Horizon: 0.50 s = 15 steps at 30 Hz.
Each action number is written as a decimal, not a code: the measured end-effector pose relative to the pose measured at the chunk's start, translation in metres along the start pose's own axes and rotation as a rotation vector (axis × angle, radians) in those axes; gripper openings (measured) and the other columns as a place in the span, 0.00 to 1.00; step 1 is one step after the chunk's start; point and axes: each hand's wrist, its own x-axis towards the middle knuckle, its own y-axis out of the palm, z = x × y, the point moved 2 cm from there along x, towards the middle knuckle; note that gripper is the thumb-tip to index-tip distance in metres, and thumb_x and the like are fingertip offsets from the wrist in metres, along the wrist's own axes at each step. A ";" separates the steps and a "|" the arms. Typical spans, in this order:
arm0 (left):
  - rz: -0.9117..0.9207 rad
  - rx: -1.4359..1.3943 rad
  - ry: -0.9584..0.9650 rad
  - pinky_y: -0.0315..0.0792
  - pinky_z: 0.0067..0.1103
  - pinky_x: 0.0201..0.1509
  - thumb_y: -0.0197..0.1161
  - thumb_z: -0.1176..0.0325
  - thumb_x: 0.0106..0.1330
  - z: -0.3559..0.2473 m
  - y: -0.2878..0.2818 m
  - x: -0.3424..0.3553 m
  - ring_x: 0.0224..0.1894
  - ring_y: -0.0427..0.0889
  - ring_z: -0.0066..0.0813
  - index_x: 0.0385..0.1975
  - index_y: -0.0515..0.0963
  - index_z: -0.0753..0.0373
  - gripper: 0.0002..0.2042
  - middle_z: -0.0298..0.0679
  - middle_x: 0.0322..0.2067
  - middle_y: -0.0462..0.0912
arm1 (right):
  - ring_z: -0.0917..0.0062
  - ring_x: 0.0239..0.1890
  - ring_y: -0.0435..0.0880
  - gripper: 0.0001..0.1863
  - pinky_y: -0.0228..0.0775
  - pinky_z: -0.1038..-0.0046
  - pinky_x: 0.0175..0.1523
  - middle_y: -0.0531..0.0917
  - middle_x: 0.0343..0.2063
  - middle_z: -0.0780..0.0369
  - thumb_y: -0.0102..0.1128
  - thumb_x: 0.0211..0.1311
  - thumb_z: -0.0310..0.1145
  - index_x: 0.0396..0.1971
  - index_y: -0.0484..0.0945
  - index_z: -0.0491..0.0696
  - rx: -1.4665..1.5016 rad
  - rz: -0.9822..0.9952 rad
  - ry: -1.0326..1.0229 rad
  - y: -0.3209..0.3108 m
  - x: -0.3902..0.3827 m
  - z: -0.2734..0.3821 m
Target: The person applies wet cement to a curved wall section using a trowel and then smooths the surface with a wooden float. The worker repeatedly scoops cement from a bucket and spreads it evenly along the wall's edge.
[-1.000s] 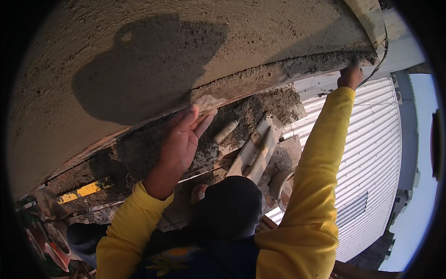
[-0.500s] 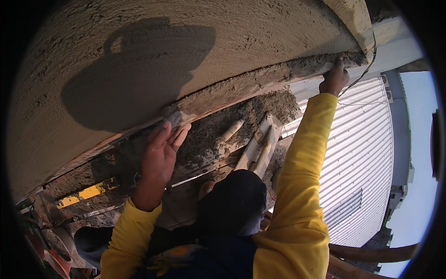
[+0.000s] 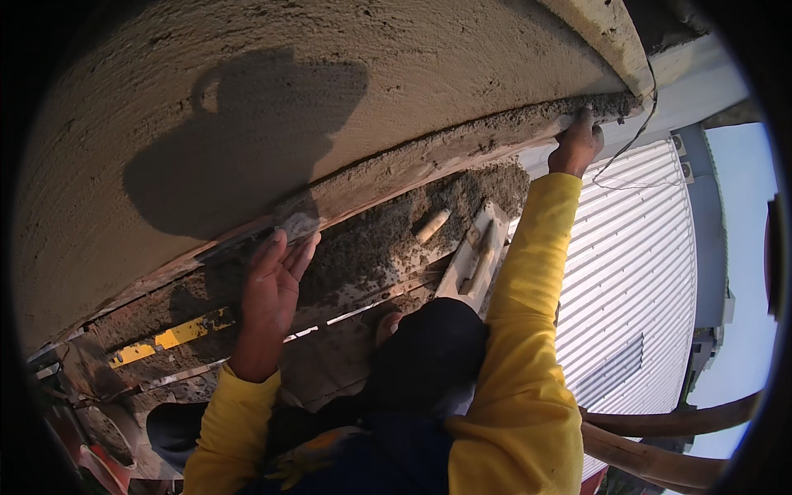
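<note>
A long, mortar-covered straightedge board [image 3: 429,165] lies against the lower part of a freshly plastered wall [image 3: 412,74]. My right hand [image 3: 577,147] is closed round the board near its right end. At the other end my left hand [image 3: 274,276] is palm up, with fingers stretched out and their tips at the board's underside, beside a smear of wet mortar. Below the board, a plank bears heaped mortar [image 3: 371,239]. In that heap rests a light tool handle [image 3: 433,225], its blade hidden. A plastering float [image 3: 477,260] with a raised handle lies to its right.
A yellow strip, perhaps a level [image 3: 177,337], lies on the mortar-strewn planks at left. A wire [image 3: 639,140] hangs near the board's right end. A corrugated metal roof [image 3: 627,272] spreads out at right, with wooden poles [image 3: 660,454] at lower right.
Both hands and the board sit slightly farther left in the picture, and the left hand is a little lower. The float and tool handle appear shifted right as the view moves.
</note>
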 end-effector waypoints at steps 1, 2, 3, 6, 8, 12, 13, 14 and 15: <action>-0.010 0.008 0.007 0.75 0.38 0.75 0.64 0.70 0.77 -0.004 -0.008 -0.004 0.64 0.82 0.52 0.51 0.80 0.69 0.11 0.50 0.56 0.85 | 0.79 0.26 0.74 0.19 0.64 0.75 0.26 0.78 0.31 0.62 0.66 0.74 0.42 0.41 0.74 0.40 0.013 0.016 -0.007 0.000 -0.008 0.002; -0.020 0.016 0.013 0.75 0.37 0.75 0.64 0.69 0.77 -0.010 -0.019 -0.007 0.64 0.82 0.51 0.51 0.80 0.69 0.11 0.49 0.56 0.85 | 0.79 0.26 0.74 0.18 0.64 0.75 0.26 0.78 0.31 0.62 0.66 0.74 0.42 0.41 0.74 0.40 0.027 0.031 -0.014 0.000 -0.016 0.002; -0.023 0.023 0.018 0.75 0.37 0.75 0.64 0.69 0.77 -0.014 -0.029 -0.009 0.64 0.82 0.51 0.52 0.80 0.69 0.11 0.49 0.57 0.85 | 0.79 0.26 0.74 0.18 0.64 0.75 0.26 0.78 0.31 0.62 0.65 0.74 0.41 0.41 0.74 0.40 0.040 0.042 -0.027 0.000 -0.024 0.004; -0.050 0.013 0.040 0.75 0.34 0.75 0.64 0.68 0.78 -0.032 -0.056 -0.016 0.66 0.81 0.48 0.54 0.79 0.68 0.13 0.47 0.57 0.85 | 0.81 0.28 0.75 0.17 0.66 0.77 0.29 0.80 0.31 0.63 0.66 0.76 0.40 0.43 0.74 0.39 0.106 0.083 -0.050 0.013 -0.057 0.010; -0.067 0.037 0.041 0.75 0.33 0.75 0.63 0.67 0.79 -0.028 -0.063 -0.011 0.66 0.81 0.48 0.55 0.78 0.68 0.13 0.46 0.59 0.84 | 0.82 0.29 0.76 0.17 0.68 0.77 0.31 0.82 0.32 0.62 0.65 0.76 0.38 0.43 0.76 0.36 0.038 0.071 -0.056 0.012 -0.048 -0.003; 0.073 0.053 -0.012 0.76 0.35 0.75 0.64 0.69 0.78 0.018 0.006 0.005 0.66 0.81 0.50 0.52 0.79 0.69 0.11 0.47 0.55 0.85 | 0.72 0.29 0.79 0.18 0.73 0.70 0.32 0.83 0.34 0.56 0.62 0.74 0.39 0.41 0.76 0.34 0.099 0.033 0.072 -0.010 0.028 -0.030; 0.079 0.061 -0.009 0.75 0.36 0.76 0.65 0.69 0.77 0.029 0.025 0.014 0.66 0.81 0.51 0.52 0.78 0.69 0.11 0.47 0.54 0.83 | 0.68 0.29 0.80 0.21 0.74 0.65 0.32 0.82 0.34 0.54 0.63 0.73 0.42 0.37 0.76 0.34 -0.031 -0.046 0.081 -0.011 0.046 -0.029; 0.093 0.065 -0.025 0.75 0.36 0.77 0.65 0.70 0.77 0.044 0.044 0.024 0.67 0.80 0.52 0.51 0.76 0.69 0.11 0.48 0.54 0.82 | 0.67 0.29 0.81 0.22 0.75 0.65 0.33 0.82 0.35 0.53 0.63 0.72 0.43 0.38 0.76 0.34 -0.043 -0.095 0.104 -0.021 0.075 -0.038; 0.103 0.059 -0.061 0.74 0.37 0.77 0.65 0.70 0.77 0.058 0.067 0.030 0.67 0.80 0.52 0.52 0.75 0.70 0.12 0.48 0.55 0.80 | 0.66 0.30 0.82 0.24 0.76 0.64 0.33 0.82 0.36 0.52 0.64 0.72 0.44 0.39 0.77 0.33 -0.065 -0.151 0.123 -0.037 0.105 -0.049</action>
